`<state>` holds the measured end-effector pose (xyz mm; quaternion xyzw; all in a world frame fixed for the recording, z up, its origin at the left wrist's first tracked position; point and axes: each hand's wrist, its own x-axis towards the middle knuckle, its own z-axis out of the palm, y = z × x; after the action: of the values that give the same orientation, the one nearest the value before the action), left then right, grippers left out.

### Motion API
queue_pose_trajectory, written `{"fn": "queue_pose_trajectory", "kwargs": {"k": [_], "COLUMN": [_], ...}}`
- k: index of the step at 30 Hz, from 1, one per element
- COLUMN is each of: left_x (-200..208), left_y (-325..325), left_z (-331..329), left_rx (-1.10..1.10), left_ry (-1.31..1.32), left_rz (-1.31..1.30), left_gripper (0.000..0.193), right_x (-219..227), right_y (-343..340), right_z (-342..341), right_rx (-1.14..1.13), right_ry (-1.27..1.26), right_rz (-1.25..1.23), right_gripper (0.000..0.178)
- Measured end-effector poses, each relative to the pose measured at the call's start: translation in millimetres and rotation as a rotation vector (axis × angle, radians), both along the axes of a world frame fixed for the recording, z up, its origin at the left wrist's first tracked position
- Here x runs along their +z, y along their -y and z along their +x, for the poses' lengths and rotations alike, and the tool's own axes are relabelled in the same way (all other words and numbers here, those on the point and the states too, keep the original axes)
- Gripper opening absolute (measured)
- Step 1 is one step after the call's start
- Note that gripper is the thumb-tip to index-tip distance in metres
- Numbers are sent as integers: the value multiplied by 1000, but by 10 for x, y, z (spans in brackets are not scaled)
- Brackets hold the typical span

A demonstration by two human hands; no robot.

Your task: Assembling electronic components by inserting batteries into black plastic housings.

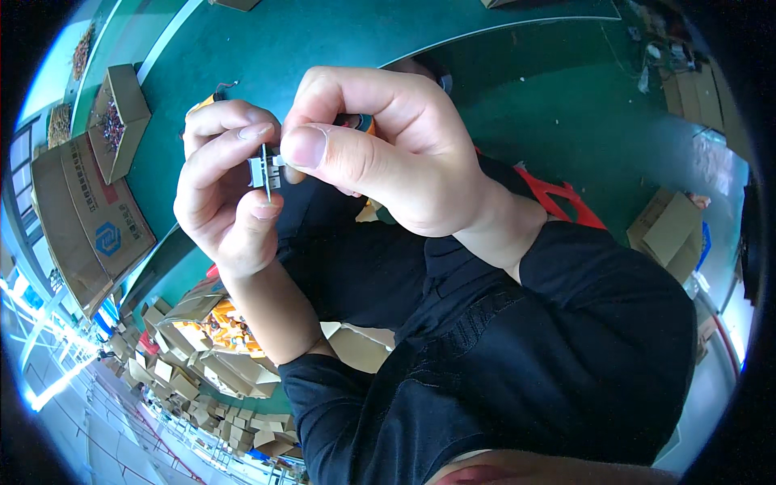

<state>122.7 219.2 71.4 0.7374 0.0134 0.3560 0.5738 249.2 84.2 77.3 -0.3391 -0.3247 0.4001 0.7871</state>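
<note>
My left hand (214,182) pinches a small circuit board (267,179) between thumb and fingertips. The board is seen edge-on, with pale grey connector blocks on its face. My right hand (396,149) is closed, thumb against the bent forefinger. Its thumb tip presses at a small white plug (277,161) on the board's right side. Behind the right fingers shows part of an orange and dark piece (361,124), mostly hidden, so I cannot tell its kind. Beyond my left fingers, an orange piece (204,103) with a thin wire lies on the green surface.
A green work surface (267,48) spreads beyond my hands. At the left stand a large brown carton (93,218) and an open box (129,121) of small parts. Lower left is a carton of orange parts (230,327). A red frame (562,198) and a cardboard box (667,230) are at right.
</note>
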Motion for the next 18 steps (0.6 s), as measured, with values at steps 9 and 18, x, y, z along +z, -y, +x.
{"fn": "queue_pose_trajectory", "kwargs": {"k": [9, 18], "left_x": [18, 9], "left_y": [13, 23], "left_z": [-10, -4], "left_rx": [9, 1], "left_ry": [-3, -4], "left_rz": [-9, -56], "left_gripper": [43, 42], "right_x": [30, 26], "right_y": [8, 1], "right_z": [-3, 9], "right_rx": [15, 18], "right_ry": [-35, -23], "right_rz": [-22, -45], "right_gripper": [9, 10]}}
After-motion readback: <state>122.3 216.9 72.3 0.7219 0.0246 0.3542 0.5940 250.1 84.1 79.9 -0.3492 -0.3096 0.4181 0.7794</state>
